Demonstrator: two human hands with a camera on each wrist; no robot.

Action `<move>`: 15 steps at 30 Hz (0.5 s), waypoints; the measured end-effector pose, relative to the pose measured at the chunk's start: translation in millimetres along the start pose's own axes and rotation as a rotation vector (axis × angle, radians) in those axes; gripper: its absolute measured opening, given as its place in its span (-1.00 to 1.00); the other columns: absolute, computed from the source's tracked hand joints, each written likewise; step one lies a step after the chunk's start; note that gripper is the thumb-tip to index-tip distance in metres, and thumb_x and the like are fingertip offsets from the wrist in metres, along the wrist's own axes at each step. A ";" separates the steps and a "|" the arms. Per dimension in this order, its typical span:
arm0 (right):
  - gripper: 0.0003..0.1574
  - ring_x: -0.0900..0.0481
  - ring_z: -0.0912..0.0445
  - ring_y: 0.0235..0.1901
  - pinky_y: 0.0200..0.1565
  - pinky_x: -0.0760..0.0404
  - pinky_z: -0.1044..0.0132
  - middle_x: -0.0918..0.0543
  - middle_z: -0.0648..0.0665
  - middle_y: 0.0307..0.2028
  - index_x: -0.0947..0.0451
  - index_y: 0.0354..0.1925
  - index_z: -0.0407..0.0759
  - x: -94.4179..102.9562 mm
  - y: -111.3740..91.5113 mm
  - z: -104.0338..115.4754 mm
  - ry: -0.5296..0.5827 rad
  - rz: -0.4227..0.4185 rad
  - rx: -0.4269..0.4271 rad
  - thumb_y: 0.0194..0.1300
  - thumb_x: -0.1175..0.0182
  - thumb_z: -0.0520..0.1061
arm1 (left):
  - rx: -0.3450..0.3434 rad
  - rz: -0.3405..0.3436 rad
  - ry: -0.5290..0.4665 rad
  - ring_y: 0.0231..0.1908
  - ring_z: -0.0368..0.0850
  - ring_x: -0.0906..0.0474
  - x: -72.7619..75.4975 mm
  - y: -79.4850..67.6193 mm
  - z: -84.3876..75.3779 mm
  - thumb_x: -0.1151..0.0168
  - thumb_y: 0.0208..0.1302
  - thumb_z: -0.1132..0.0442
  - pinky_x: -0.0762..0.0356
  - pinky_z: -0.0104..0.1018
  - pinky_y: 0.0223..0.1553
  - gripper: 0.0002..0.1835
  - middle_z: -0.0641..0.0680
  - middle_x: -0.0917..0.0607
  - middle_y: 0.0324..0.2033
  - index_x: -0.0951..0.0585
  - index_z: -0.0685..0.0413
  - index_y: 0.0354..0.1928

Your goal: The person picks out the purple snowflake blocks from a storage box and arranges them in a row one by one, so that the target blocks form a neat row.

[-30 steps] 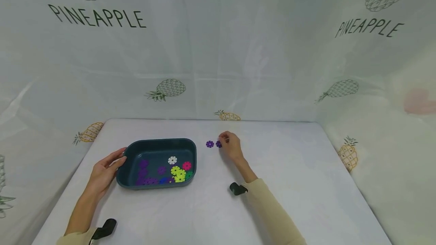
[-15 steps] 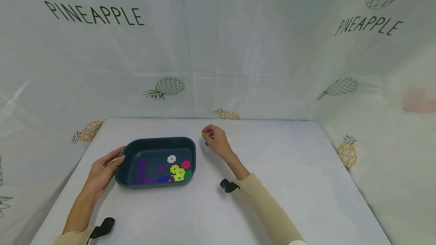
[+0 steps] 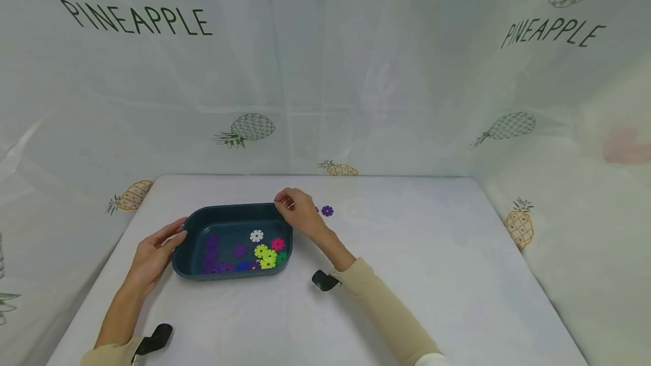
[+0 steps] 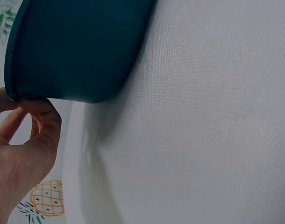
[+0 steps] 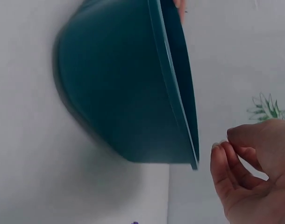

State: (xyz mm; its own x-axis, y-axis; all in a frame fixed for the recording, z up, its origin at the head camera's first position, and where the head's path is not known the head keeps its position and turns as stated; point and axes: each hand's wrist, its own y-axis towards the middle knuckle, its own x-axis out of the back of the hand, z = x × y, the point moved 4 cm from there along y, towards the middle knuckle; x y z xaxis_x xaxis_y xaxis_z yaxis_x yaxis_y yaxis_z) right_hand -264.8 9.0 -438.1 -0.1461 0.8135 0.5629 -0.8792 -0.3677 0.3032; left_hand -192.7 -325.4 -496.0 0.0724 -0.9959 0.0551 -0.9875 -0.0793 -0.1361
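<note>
A dark teal plastic tray (image 3: 231, 275) stands on the white table, holding flower-shaped notched discs. Purple discs (image 3: 224, 267) lie along its left and front, while a white disc (image 3: 256, 236), a pink disc (image 3: 277, 244), yellow discs (image 3: 267, 258), a green disc (image 3: 281, 257) and a blue disc (image 3: 243, 266) gather toward the right. My left hand (image 3: 152, 260) grips the tray's left rim between thumb and fingers. Over its far right corner is my right hand (image 3: 301, 213), fingers loosely curled, with nothing visible between them (image 5: 247, 163). A purple disc (image 3: 328, 210) lies beyond that hand; another is mostly hidden.
The white tabletop (image 3: 407, 253) stretches right of the tray. A curtain (image 3: 396, 89) printed with pineapples hangs behind the table's back edge. Black wrist-camera mounts (image 3: 325, 280) stick out from both sleeves.
My right hand has left the two purple discs on the table and moved left to the tray's far right corner. The left hand and the tray stay in place.
</note>
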 end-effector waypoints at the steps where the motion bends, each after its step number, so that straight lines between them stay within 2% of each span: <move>1: -0.89 -0.59 0.07 -0.22 -0.10 -0.61 0.42 -0.65 -0.18 -0.22 -0.62 -0.08 -0.31 -2.7 0.3 1.7 -0.003 0.015 0.012 0.48 -0.23 -0.28 | 0.003 0.000 0.003 -0.08 -0.45 -0.53 -0.2 0.2 0.1 -0.26 0.50 0.15 -0.55 -0.58 -0.16 -0.40 -0.29 -0.56 0.00 -0.40 0.10 0.50; 5: -0.88 -0.55 0.09 -0.25 -0.15 -0.58 0.45 -0.64 -0.18 -0.23 -0.62 -0.07 -0.33 -14.5 0.9 5.5 -0.008 0.078 0.057 0.48 -0.21 -0.29 | 0.007 -0.001 0.020 -0.06 -0.47 -0.51 -1.3 1.4 -0.5 -0.27 0.49 0.13 -0.54 -0.59 -0.15 -0.37 -0.27 -0.53 0.03 -0.37 0.12 0.51; 10: -0.85 -0.55 0.13 -0.24 -0.14 -0.56 0.48 -0.63 -0.17 -0.19 -0.60 -0.05 -0.35 -30.6 -1.4 7.2 -0.019 0.160 0.075 0.49 -0.20 -0.29 | 0.002 0.001 0.038 -0.03 -0.45 -0.50 -2.9 3.4 -0.9 -0.26 0.50 0.10 -0.54 -0.60 -0.12 -0.35 -0.25 -0.49 0.05 -0.36 0.11 0.52; 15: -0.83 -0.58 0.18 -0.23 -0.15 -0.54 0.53 -0.65 -0.14 -0.18 -0.64 -0.03 -0.34 -48.1 -6.5 12.2 -0.123 0.242 0.115 0.51 -0.19 -0.26 | -0.003 -0.005 0.004 -0.06 -0.43 -0.51 -1.6 1.4 0.2 -0.26 0.50 0.15 -0.54 -0.58 -0.16 -0.40 -0.26 -0.53 0.03 -0.41 0.09 0.49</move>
State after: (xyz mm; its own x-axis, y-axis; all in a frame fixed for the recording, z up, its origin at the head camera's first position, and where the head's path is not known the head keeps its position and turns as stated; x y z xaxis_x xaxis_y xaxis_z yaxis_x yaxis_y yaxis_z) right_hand -246.5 -33.3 -457.8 -0.2829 0.6375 0.7166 -0.7670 -0.5989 0.2301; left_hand -194.2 -323.9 -496.4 0.0765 -0.9953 0.0600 -0.9876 -0.0839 -0.1326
